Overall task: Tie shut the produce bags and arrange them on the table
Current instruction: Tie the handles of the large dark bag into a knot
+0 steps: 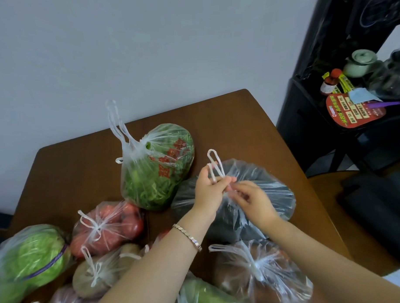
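A clear, thin plastic bag filled with dark, near-black produce (pixel 270 194) lies on the brown wooden table (pixel 227 118), right of the table's middle. Above this dark bag the left hand (pixel 207 189) has its fingers curled round the bag's white twisted handle loop (pixel 215 164), which stands up out of the fist. The right hand (pixel 253 199) meets it fingertip to fingertip, with thumb and fingers pinched on the gathered plastic at the dark bag's mouth. A silver bracelet (pixel 188 236) sits on the left wrist.

Touching the dark bag on its left is a clear bag of green beans with red print (pixel 158 166), knotted, its handles upright. Further left and nearer the person lies a tied bag of red tomatoes (pixel 108 224). Below that lies a tied bag of brown potatoes (pixel 101 270), and left of both a bag holding a pale green cabbage (pixel 28 259). Just on the near side of the dark bag lies a tied bag of brown round produce (pixel 262 273), and beside that a bag with something green (pixel 199 296), partly under the left forearm.

Well to the right of the dark bag, beyond the table edge, a black shelf unit (pixel 318 115) carries a red printed card (pixel 356 112), a small red-capped bottle (pixel 329 83) and a pale green lidded cup (pixel 359 62).
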Motion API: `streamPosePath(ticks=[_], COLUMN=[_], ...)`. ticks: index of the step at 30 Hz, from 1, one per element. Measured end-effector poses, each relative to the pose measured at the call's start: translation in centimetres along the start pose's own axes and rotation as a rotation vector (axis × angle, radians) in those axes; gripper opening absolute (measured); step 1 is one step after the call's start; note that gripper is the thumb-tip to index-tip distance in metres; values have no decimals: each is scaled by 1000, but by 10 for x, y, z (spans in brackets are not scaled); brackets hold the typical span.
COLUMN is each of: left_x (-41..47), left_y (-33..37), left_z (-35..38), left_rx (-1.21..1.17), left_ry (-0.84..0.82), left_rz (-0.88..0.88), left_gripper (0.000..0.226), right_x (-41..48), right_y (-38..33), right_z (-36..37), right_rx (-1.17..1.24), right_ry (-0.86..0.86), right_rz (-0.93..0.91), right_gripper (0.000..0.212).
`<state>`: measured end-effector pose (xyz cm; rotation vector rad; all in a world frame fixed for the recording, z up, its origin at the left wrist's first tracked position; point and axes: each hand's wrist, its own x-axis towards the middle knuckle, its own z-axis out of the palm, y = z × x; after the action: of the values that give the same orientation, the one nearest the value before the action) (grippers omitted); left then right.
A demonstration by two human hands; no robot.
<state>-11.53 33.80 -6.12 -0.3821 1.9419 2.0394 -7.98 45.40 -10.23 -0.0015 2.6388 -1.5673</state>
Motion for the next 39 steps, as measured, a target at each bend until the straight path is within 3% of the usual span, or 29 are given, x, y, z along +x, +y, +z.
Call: streamPosePath(ticks=[4,6,8,10,14,18,20,24,28,33,39], left_x=[-7,-8,-7,-6,-5,5,13,23,18,15,14], left_y=[4,7,11,17,31,39,38,22,-6,-24,-28], left_z=[2,1,-2,-5,-4,7,12,12,-9,-25,-22], left_rx=[44,123,377,597,742,670,653,721,864,946,881], left_ry=[14,31,74,80,-58,-134,-124,-92,-219,-219,-151], left_rz=[16,48,185,337,446,346,282,261,356,475,378], left_gripper=[33,26,20,19,19,6,14,10,18,23,24], right_x=[7,10,15,21,23,15,13,16,21,23,25], right_y=[-4,-4,-8,-11,-16,-8,-5,-6,-2,6,9], right_z=[8,9,9,11,14,5,3,6,5,5,17], right_rx=[14,210,489,507,212,-14,16,379,587,628,553], right_ry=[72,103,173,182,28,-97,-103,-42,6,15,173], right_rz=[11,181,426,530,307,93,65,232,399,471,566], right_gripper=[16,21,26,29,29,30,28,33,31,34,31])
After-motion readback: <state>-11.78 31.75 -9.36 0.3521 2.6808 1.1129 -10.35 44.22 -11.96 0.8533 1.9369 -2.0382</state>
